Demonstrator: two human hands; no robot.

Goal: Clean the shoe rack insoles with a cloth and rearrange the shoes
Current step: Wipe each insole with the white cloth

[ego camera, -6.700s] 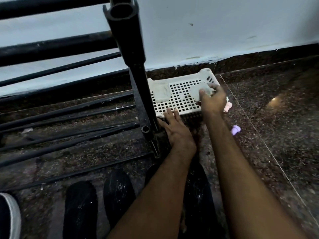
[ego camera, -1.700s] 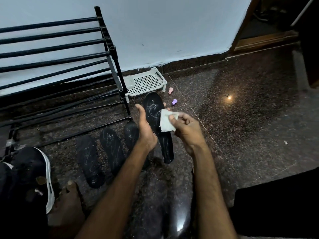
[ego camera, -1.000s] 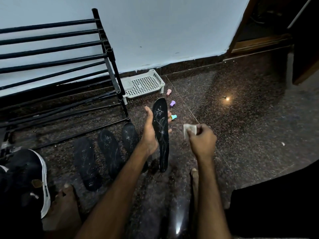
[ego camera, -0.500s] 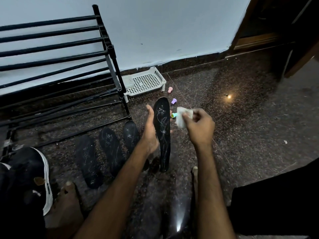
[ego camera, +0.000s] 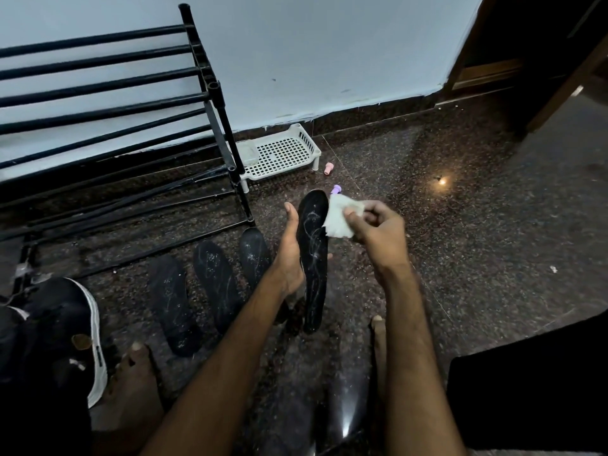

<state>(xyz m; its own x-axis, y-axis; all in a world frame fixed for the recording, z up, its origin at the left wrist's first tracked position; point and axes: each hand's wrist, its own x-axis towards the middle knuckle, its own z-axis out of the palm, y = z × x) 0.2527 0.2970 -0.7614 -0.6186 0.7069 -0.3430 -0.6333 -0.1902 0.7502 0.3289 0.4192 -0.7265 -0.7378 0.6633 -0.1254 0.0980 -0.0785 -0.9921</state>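
Head view: the left hand (ego camera: pixel 289 255) grips the black insole (ego camera: pixel 312 258) along its left edge, long axis pointing away from the person, toe end far. Beside it, the right hand (ego camera: pixel 378 232) pinches the white cloth (ego camera: pixel 339 220) at that toe's right edge, so wiping likely runs toward the heel.

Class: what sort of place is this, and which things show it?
Probably a home entryway: a black shoe rack against the wall, insoles on the stone floor, a doorway.

Bare forearms (ego camera: pixel 227 360) — bare feet (ego camera: pixel 133 386)
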